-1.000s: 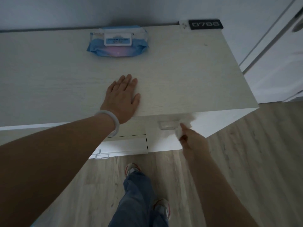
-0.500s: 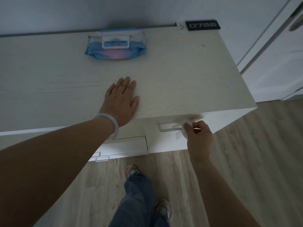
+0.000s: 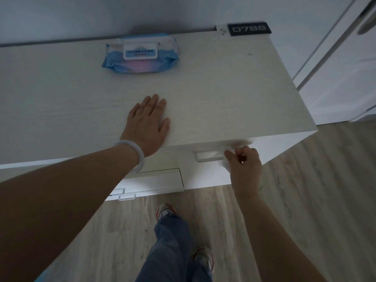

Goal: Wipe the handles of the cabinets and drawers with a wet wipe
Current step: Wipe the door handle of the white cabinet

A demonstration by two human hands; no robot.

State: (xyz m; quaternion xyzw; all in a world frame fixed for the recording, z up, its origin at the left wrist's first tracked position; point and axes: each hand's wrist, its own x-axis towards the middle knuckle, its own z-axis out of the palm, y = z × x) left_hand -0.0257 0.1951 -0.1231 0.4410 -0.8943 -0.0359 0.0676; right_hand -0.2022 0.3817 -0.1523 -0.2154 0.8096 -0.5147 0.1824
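Gripping a bunched wet wipe (image 3: 224,162), the right hand (image 3: 244,165) curls round the right end of the top drawer's handle (image 3: 205,156), rubbing it. Off to its left, the left hand (image 3: 147,124) lies flat, fingers straight, on the bench (image 3: 234,94), probably as a brace. A wipe pack (image 3: 140,53) sits beyond.

Bare forearms, pale bangle (image 3: 136,155), blue jeans (image 3: 173,245), red-trimmed sneakers (image 3: 165,209)
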